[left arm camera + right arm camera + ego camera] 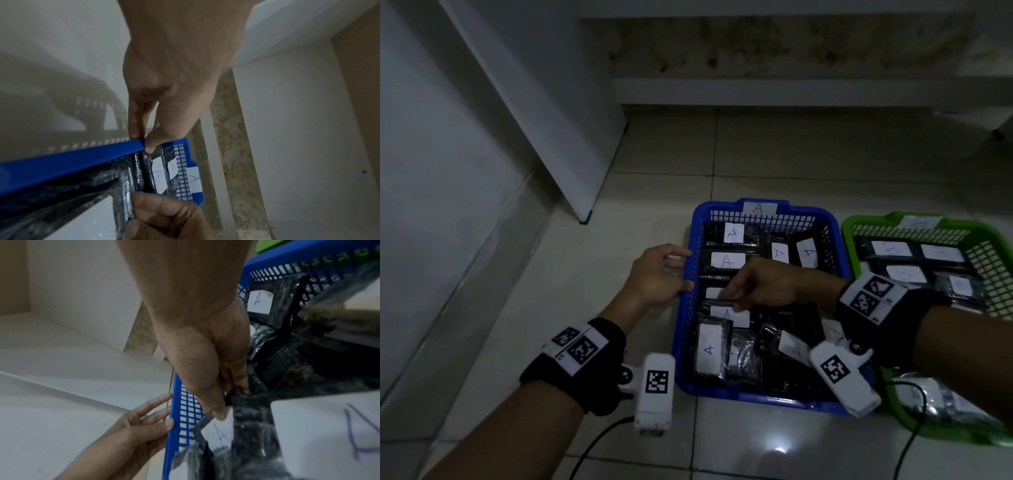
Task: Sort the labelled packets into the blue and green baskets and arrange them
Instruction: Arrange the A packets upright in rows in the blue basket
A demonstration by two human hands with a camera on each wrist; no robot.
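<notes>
The blue basket [767,397] stands on the floor tiles, packed with black packets with white "A" labels. My right hand [729,298] reaches into its left half and pinches the edge of one black A packet [246,410] between thumb and fingers. My left hand [686,270] is outside the basket, its straight fingers and thumb touching the left rim [72,162]. The green basket [914,219] sits directly to the right, holding more labelled black packets; their letters are too faint to read.
A white cabinet panel [544,113] rises at the left and a low stained step [791,92] runs along the back. Black cables [599,442] trail from the wrist cameras over the tiles in front of both baskets.
</notes>
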